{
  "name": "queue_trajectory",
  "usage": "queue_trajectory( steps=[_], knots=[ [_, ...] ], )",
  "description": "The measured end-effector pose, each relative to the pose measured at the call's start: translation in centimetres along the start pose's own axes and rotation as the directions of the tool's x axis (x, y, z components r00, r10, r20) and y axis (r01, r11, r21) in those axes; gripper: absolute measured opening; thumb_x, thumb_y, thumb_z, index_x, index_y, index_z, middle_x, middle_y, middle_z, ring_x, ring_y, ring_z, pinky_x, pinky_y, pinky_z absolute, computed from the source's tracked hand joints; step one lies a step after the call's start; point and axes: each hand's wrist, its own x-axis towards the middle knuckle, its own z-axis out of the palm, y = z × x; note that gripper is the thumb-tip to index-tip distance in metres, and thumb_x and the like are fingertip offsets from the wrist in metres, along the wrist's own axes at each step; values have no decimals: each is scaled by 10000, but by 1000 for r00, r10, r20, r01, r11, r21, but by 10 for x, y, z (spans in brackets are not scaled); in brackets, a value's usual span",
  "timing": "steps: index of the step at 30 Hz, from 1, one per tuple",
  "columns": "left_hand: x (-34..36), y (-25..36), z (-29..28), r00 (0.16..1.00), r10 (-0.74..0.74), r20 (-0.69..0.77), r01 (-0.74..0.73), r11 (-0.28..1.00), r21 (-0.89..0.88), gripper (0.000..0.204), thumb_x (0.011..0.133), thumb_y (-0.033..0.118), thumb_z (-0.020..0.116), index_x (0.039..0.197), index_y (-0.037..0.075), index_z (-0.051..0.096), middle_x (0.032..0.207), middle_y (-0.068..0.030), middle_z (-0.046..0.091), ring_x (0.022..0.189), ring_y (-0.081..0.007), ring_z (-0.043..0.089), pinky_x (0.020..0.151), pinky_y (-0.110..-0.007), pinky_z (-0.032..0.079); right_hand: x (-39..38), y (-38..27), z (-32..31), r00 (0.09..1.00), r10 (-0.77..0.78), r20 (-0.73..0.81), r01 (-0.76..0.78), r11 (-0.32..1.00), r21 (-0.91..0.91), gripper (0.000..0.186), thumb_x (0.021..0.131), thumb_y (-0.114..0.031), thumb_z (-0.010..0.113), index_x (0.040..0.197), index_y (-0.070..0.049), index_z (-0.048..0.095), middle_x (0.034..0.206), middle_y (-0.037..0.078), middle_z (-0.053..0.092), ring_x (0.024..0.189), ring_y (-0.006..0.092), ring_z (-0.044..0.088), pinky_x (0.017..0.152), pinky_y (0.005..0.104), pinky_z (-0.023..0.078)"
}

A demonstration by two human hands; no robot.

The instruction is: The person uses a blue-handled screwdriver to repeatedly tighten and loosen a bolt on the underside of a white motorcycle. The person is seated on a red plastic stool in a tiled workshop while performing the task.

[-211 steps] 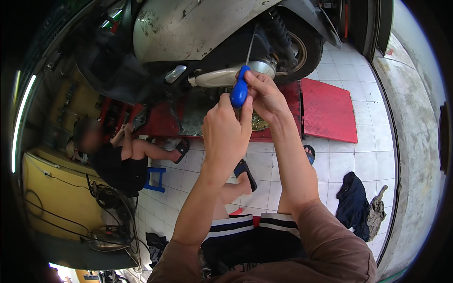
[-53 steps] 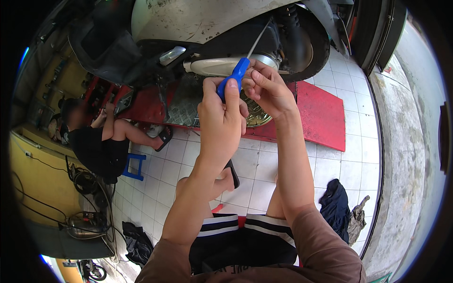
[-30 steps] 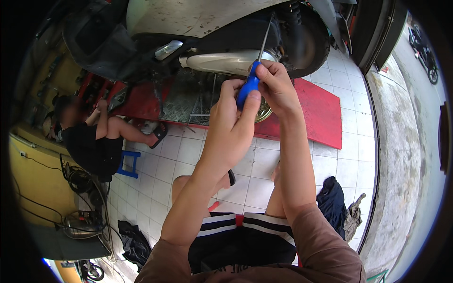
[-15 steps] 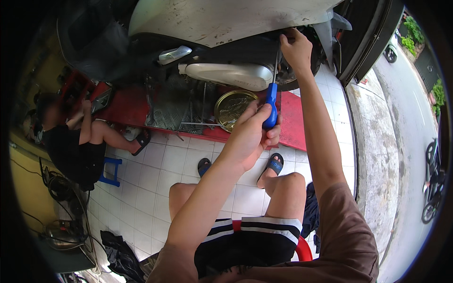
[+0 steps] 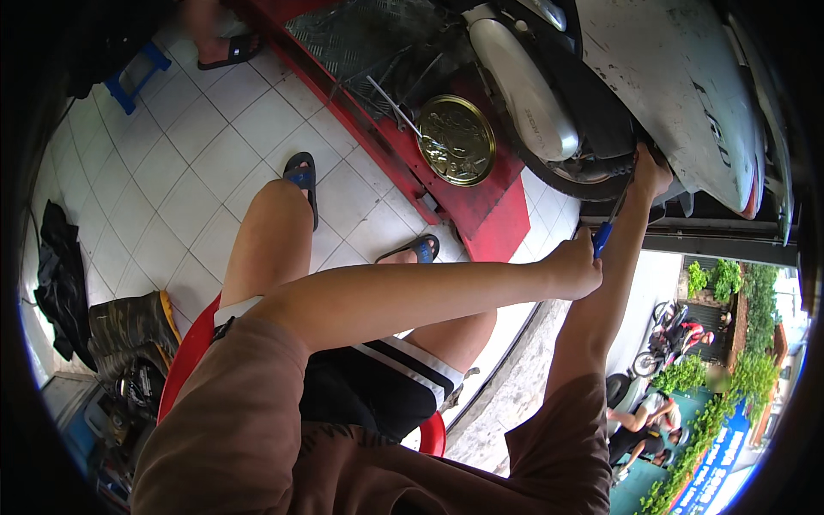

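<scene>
left hand on blue screwdriver, right hand up at scooter's rear

left hand is curled round the blue handle of a screwdriver, fingers wrapped on it; handle end sticks out past the fist. screwdriver is in front of the right forearm in view, slanted, thin shaft running up to the scooter near the rear wheel; tip hidden, can't tell what it meets. right hand is at the edge under the pale body panel, wrist just beside the shaft. its fingertips are mostly hidden, so can't tell if they pinch something or are spread.

next out: rear tire below the panel, long silver cover along the scooter's side. scooter is over a red platform with a patterned metal plate set in it. round gold tray sits on the platform, small shiny bits inside, too small to tell. silver rod lies with one end at the tray's rim.

below: white tile floor, person's feet in dark sandals, red seat under the person. upper left: blue stool, co-worker's sandaled foot. far left: black cloth, camouflage-patterned item near it. lower right: street with motorbike riders and green plants.
</scene>
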Motion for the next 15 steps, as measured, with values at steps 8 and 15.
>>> queue_trajectory(
  steps=[8,15],
  knots=[
    [-52,-109,-81,875,-399,275,293,888,355,224,804,143,546,781,-69,615,675,-183,652,626,-283,666,625,-389,542,-170,97,15,980,135,148,-160,973,169,81,771,2,703,806,64,666,704,94,663,606,132,597,552,247,466],
    [-64,-148,-109,980,-197,6,85,451,889,101,716,91,610,755,41,688,764,-158,673,766,-270,673,619,-385,513,-237,140,94,848,386,365,-414,910,-1,159,770,-57,726,890,45,705,715,62,660,630,124,582,579,255,450]
  ],
)
